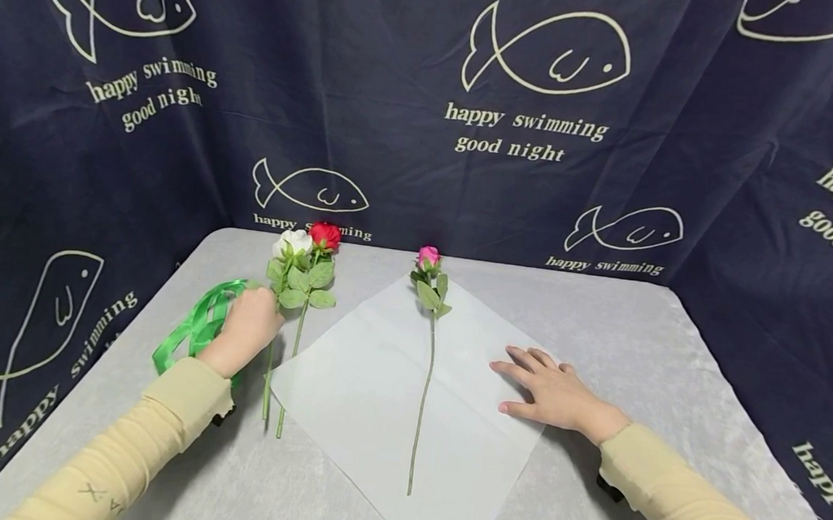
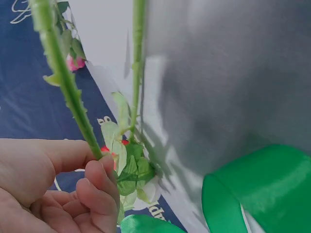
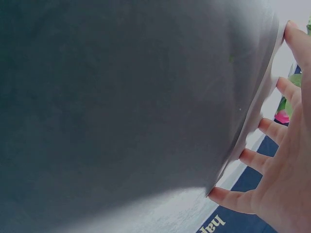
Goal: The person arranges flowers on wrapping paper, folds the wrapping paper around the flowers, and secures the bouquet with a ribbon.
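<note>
My left hand (image 1: pixel 253 321) pinches the green stem of a white rose (image 1: pixel 293 244) between thumb and fingers. The left wrist view shows this pinched stem (image 2: pixel 68 87) close up. Just right of it lies a red rose (image 1: pixel 325 237), its leafy stem parallel to the first. Fingers spread, my right hand (image 1: pixel 549 389) rests on the right side of a white wrapping sheet (image 1: pixel 370 387). In the right wrist view its fingertips touch the edge of the sheet. On the sheet a single pink rose (image 1: pixel 428 258) lies lengthwise, bloom at the far corner.
Loops of green ribbon (image 1: pixel 190 332) lie left of my left hand, close beside it. The grey table (image 1: pixel 280 494) ends at the back against a dark blue curtain (image 1: pixel 417 64) printed with fish and words. More of that curtain hangs along both sides.
</note>
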{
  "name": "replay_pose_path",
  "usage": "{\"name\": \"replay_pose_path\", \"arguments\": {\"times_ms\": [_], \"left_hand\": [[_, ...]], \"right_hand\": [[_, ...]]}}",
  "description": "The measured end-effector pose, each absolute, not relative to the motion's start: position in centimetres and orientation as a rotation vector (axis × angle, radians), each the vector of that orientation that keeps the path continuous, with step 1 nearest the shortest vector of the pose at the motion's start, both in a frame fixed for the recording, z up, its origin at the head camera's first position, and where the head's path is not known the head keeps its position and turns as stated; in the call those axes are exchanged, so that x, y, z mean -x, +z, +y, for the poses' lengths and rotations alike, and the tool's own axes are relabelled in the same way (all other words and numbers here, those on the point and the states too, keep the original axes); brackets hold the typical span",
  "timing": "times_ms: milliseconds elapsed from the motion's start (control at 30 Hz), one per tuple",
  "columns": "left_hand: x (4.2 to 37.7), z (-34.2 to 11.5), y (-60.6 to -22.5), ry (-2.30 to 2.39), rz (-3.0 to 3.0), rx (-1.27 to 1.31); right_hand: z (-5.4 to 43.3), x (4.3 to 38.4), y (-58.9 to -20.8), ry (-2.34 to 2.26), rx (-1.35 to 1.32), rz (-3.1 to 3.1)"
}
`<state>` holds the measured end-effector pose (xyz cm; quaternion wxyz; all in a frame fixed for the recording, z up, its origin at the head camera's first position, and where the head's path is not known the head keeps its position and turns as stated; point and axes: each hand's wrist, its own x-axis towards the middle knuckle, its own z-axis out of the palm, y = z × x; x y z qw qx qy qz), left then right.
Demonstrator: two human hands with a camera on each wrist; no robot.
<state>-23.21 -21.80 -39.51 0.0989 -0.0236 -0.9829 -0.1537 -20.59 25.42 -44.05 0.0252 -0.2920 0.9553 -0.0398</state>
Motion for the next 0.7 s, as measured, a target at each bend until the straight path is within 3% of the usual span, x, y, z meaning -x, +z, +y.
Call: {"name": "replay_pose_path", "arguments": {"times_ms": [700], "left_hand": [[23.18, -21.16, -38.69, -0.517, -2.723, 0.097]], "right_hand": [[25.46, 20.59, -44.16, -0.124, 0.897, 2.95]]}}
